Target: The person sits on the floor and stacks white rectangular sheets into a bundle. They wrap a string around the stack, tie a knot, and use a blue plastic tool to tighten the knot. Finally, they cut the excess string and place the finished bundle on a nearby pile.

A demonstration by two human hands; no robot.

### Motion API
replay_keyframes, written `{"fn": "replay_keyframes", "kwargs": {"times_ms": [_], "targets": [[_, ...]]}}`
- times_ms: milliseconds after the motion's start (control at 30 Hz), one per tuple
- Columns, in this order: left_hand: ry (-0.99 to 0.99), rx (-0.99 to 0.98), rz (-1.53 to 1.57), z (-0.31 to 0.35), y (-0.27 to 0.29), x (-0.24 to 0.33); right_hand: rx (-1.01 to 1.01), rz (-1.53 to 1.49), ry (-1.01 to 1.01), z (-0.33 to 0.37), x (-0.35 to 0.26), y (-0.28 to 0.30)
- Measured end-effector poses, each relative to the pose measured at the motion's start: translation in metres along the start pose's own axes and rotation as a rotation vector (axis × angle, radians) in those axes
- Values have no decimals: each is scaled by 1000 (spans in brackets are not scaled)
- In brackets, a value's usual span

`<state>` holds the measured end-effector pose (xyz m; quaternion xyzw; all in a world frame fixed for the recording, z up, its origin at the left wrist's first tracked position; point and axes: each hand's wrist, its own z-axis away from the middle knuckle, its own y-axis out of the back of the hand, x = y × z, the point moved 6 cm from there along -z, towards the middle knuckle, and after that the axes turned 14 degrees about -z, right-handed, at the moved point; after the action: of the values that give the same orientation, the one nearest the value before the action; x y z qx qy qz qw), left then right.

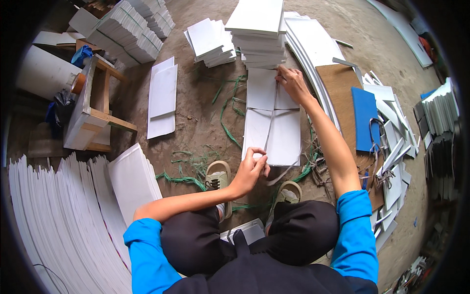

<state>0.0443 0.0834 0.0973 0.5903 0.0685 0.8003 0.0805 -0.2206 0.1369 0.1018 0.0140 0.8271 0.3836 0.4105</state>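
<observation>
1. Far left: a row of white sheets (58, 215) stands on edge, closely packed; beyond it, a wooden frame (100, 120) stands on the floor (196, 139)
2. Left of centre: two white panels (164, 93) lie flat, one overlapping the other
3. Centre, near side: the left hand (255, 164) has its grip clenched on a thin grey strap (270, 128), above the near part of the white bundle (286, 139)
4. Centre: the white bundle lies flat, ahead of the person's shoes; the strap runs lengthwise over it, and a second band crosses near its middle
5. Centre, far side: a tall white stack (257, 19) rises just beyond the bundle
6. Right of centre: the right hand (293, 84) has its fingertips at the strap near the bundle's far end; from where I stand, I cannot tell whether its grip pinches or merely presses
7. Right: a blue panel (363, 120) lies partly over a brown board (338, 93), with white offcuts (394, 191) heaped alongside
</observation>
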Motion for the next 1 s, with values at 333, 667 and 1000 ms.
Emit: {"fn": "replay_keyframes", "kwargs": {"times_ms": [333, 667, 1000], "targets": [[208, -30, 485, 16, -26, -26, 39, 93, -26, -3, -10, -3], [466, -76, 556, 29, -43, -88, -43, 60, -157, -8, 10, -8], [522, 75, 17, -30, -12, -148, -22, 159, -208, -8, 27, -3]]}}
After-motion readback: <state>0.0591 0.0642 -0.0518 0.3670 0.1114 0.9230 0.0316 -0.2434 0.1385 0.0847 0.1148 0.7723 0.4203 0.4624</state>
